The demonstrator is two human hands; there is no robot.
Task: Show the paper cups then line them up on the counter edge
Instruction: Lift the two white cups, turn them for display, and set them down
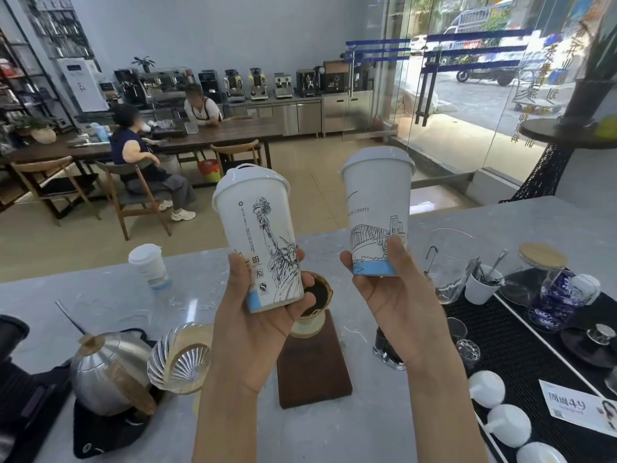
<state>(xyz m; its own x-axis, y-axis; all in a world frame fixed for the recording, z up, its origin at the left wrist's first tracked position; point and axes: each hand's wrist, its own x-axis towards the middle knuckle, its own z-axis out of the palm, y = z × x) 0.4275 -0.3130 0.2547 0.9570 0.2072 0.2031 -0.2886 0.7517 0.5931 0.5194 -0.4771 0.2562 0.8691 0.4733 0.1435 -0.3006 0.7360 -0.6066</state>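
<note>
My left hand (258,325) grips the base of a white lidded paper cup (257,228) printed with a Statue of Liberty drawing, tilted slightly left. My right hand (389,292) holds a second white lidded paper cup (379,208) by its blue bottom band; it shows a bridge drawing and stands nearly upright. Both cups are raised above the grey counter (200,272). A third lidded paper cup (149,265) stands on the counter near its far edge, at the left.
Under my hands a dripper (317,295) sits on a wooden stand (312,369). A steel kettle (107,372) and glass dripper (182,357) lie left. A glass pitcher (450,262), cups and a black mat (521,355) are right. Two people sit at a far table.
</note>
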